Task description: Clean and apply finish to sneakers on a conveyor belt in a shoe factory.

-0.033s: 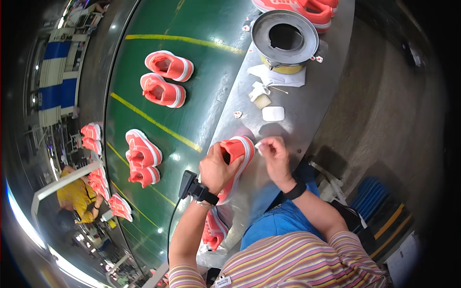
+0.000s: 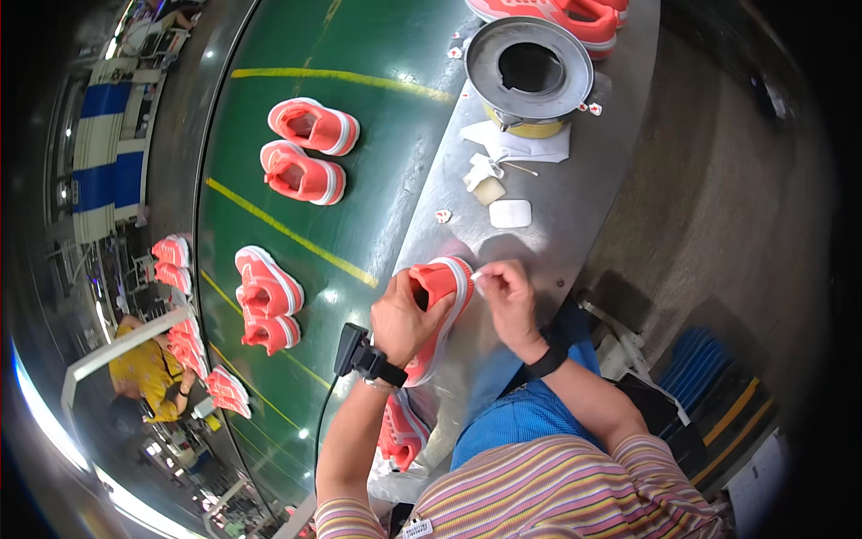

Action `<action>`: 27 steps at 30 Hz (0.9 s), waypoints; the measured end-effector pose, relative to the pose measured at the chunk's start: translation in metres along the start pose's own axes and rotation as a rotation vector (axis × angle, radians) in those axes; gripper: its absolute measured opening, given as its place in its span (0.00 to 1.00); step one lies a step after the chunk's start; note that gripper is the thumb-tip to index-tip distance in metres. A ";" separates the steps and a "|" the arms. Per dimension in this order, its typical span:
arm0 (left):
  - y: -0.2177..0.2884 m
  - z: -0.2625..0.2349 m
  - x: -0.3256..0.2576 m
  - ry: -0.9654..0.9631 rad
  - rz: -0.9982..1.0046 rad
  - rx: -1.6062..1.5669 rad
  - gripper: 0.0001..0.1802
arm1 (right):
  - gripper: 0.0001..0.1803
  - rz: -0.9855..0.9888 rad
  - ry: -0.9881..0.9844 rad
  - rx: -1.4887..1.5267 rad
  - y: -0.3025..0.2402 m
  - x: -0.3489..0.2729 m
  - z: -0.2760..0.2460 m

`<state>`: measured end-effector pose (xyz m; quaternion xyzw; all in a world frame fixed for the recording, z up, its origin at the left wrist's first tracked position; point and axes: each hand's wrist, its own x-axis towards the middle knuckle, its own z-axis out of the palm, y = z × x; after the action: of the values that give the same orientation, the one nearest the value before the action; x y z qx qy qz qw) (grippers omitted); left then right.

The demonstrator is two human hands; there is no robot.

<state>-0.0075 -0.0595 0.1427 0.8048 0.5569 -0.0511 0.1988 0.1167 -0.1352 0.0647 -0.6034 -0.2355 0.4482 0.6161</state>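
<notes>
My left hand (image 2: 404,319) is wrapped round a coral running shoe (image 2: 440,280) with a white sole, thumb at its opening. The heel end points away from me, and part of the upper is hidden under my hand. At the sole's right edge by the heel, my right hand (image 2: 512,305) pinches a small white piece (image 2: 477,278), perhaps a scrap of cloth or foam. I cannot make out whether it touches the sole. Nearer to me, a second coral shoe (image 2: 401,433) lies partly behind my left forearm.
Beyond the held shoe lie a white block (image 2: 511,214), a beige block (image 2: 489,190), a thin stick (image 2: 521,168) and a white cloth (image 2: 539,146). A round metal container (image 2: 480,76) stands behind them. Coral shoe pairs (image 2: 310,180) sit on the green belt (image 2: 377,189) to the left.
My right hand has shifted slightly left with the white piece, closer to the sole by the heel. My left hand keeps its grip on the shoe.
</notes>
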 end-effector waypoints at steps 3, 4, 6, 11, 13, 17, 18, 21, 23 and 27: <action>0.001 0.004 0.002 0.016 -0.034 -0.071 0.27 | 0.03 -0.068 -0.018 -0.085 0.002 0.002 0.014; 0.000 0.006 0.002 0.030 -0.016 -0.087 0.28 | 0.03 -0.066 -0.018 -0.079 0.000 0.009 0.016; 0.004 0.011 -0.003 0.055 0.010 -0.074 0.30 | 0.04 -0.083 -0.090 -0.214 -0.004 0.030 0.016; 0.001 0.003 -0.001 -0.039 -0.057 -0.093 0.30 | 0.06 -0.024 -0.065 -0.154 0.000 0.016 0.013; -0.004 0.003 0.000 -0.046 -0.047 -0.178 0.29 | 0.06 0.000 -0.048 -0.207 -0.003 0.007 0.014; -0.001 0.003 -0.001 -0.048 -0.049 -0.161 0.28 | 0.05 -0.016 -0.126 -0.299 -0.004 0.031 0.016; -0.001 0.006 -0.003 -0.051 -0.040 -0.153 0.28 | 0.05 -0.032 -0.104 -0.299 -0.004 0.029 0.015; -0.001 0.003 -0.002 -0.054 -0.057 -0.139 0.28 | 0.04 -0.006 -0.076 -0.273 -0.006 0.011 0.012; 0.004 0.001 -0.001 -0.063 -0.077 -0.143 0.27 | 0.04 0.001 -0.105 -0.210 -0.017 0.000 0.011; 0.004 0.002 -0.010 -0.053 -0.129 -0.206 0.24 | 0.04 0.037 -0.220 -0.293 -0.022 0.031 0.007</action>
<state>-0.0075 -0.0705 0.1448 0.7408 0.6045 -0.0276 0.2916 0.1321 -0.1023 0.0788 -0.6384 -0.3531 0.4835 0.4838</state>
